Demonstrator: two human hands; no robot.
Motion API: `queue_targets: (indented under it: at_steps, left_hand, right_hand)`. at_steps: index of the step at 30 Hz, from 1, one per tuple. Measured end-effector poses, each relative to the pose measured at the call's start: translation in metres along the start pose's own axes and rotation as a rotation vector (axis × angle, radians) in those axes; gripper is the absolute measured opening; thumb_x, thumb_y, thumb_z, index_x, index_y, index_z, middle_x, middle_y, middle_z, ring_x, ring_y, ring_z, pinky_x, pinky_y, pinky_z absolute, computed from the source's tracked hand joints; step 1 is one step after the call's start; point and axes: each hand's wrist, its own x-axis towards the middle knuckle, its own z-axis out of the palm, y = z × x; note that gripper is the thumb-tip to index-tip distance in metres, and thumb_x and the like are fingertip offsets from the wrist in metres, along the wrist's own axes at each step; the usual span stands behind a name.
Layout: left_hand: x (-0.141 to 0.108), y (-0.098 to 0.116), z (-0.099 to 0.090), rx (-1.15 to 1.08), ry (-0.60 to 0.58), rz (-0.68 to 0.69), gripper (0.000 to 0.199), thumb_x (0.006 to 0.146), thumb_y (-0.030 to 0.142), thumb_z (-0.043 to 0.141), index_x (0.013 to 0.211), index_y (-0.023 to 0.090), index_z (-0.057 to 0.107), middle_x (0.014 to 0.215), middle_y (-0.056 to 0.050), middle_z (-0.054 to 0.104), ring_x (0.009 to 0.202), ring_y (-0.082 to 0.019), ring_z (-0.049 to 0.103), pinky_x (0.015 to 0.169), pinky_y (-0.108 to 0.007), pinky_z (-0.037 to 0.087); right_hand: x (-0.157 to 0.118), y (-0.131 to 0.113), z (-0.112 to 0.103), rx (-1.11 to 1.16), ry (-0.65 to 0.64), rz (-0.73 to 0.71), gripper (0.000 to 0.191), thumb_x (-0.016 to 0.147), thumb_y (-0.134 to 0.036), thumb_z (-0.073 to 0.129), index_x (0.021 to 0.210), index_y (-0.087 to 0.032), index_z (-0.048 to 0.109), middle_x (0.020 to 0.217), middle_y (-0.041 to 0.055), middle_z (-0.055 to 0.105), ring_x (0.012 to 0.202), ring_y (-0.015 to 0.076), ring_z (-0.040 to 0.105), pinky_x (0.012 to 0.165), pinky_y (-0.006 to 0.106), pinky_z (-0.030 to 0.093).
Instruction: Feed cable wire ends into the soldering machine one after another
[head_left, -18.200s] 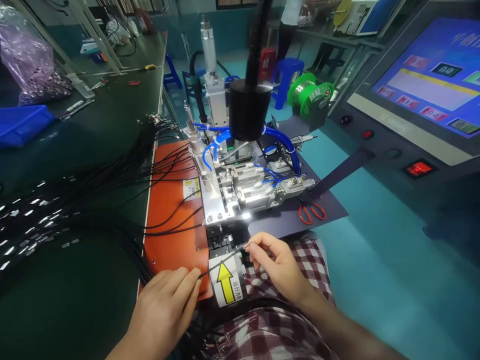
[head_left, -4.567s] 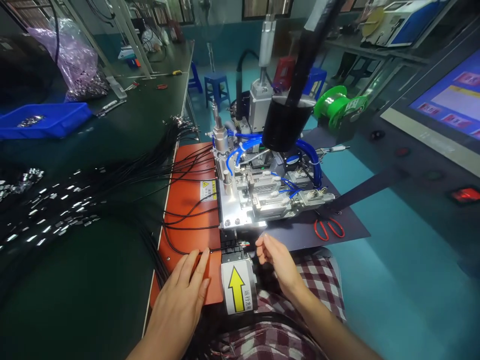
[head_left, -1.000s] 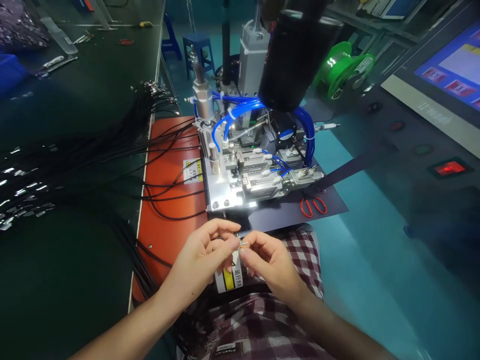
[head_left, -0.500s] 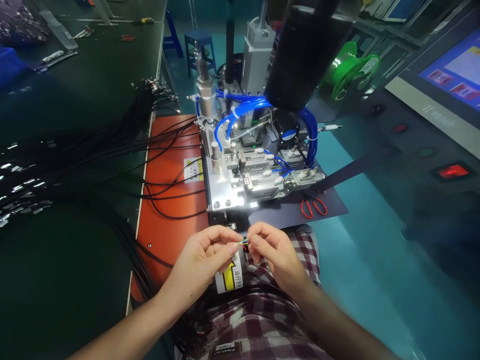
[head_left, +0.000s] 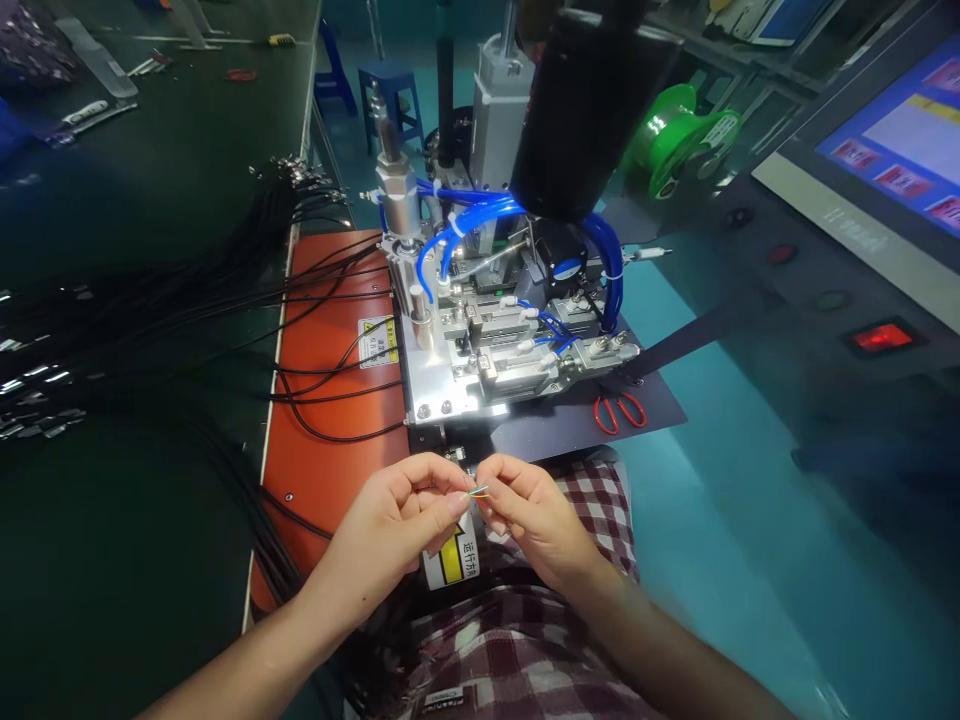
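Note:
Thin coloured wires (head_left: 478, 491) show between my fingertips, low in the middle of the view. My left hand (head_left: 420, 505) is closed in a pinch on them. From the other side, my right hand (head_left: 525, 505) pinches the same wires between thumb and fingers. The two hands almost touch. Just beyond them stands a metal machine (head_left: 480, 350) with blue air tubes (head_left: 480, 215). A white label with a yellow arrow (head_left: 452, 560) lies beneath my hands.
Black cables (head_left: 187, 290) run from the dark table (head_left: 150, 560) over an orange plate (head_left: 322, 400). Red-handled scissors (head_left: 619, 412) lie right of the machine. A control panel with a screen (head_left: 892, 150) is at the right, and a green spool (head_left: 679, 140) behind.
My right hand has moved closer to my left, and its fingers now lie nearer the wire ends. The whole view has shifted slightly.

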Motion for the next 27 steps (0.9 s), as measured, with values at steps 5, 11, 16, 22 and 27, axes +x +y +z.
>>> queue_targets:
  at_steps: [5,11,16,22,27]
  left_hand:
    - [0.002,-0.003,-0.002,0.028,-0.042,-0.024,0.021,0.078,0.036,0.064,0.083,0.016,0.060,0.045,0.010,0.034,0.042,-0.003,0.024,0.038,-0.014,0.017]
    - [0.001,-0.001,0.003,0.042,0.030,-0.005,0.020,0.074,0.034,0.067,0.077,0.015,0.061,0.045,0.009,0.037,0.041,-0.003,0.026,0.037,-0.015,0.017]
    - [0.003,-0.003,0.005,0.029,0.115,-0.003,0.020,0.077,0.034,0.065,0.074,0.015,0.058,0.044,0.009,0.035,0.040,-0.003,0.026,0.036,-0.014,0.018]
    - [0.005,-0.011,0.002,-0.043,0.114,0.056,0.016,0.078,0.030,0.064,0.075,0.015,0.059,0.044,0.010,0.036,0.039,-0.002,0.025,0.036,-0.012,0.019]
    - [0.004,-0.011,0.003,-0.084,0.112,0.034,0.015,0.077,0.027,0.064,0.073,0.015,0.058,0.042,0.010,0.036,0.038,-0.001,0.025,0.035,-0.011,0.019]
  right_hand:
    - [0.001,-0.002,-0.003,-0.028,-0.049,-0.003,0.024,0.083,-0.039,0.061,0.074,-0.017,0.054,0.060,-0.0049,0.045,0.050,0.0074,0.036,0.048,0.020,0.029]
    - [0.002,-0.017,-0.004,-0.221,-0.065,-0.054,0.025,0.081,-0.039,0.062,0.072,-0.017,0.054,0.061,-0.0044,0.046,0.052,0.0082,0.040,0.051,0.021,0.034]
    - [-0.003,-0.013,-0.002,-0.343,0.024,-0.117,0.020,0.086,-0.034,0.055,0.075,-0.017,0.055,0.063,-0.0026,0.050,0.055,0.0099,0.045,0.054,0.023,0.037]
    - [-0.007,-0.002,0.011,-0.408,0.140,-0.160,0.014,0.080,-0.025,0.060,0.071,-0.016,0.056,0.060,-0.0037,0.047,0.054,0.0092,0.040,0.052,0.023,0.034]
    - [-0.006,-0.007,0.009,-0.429,0.167,-0.160,0.014,0.080,-0.027,0.060,0.073,-0.016,0.057,0.064,-0.0022,0.051,0.056,0.0101,0.043,0.052,0.023,0.036]
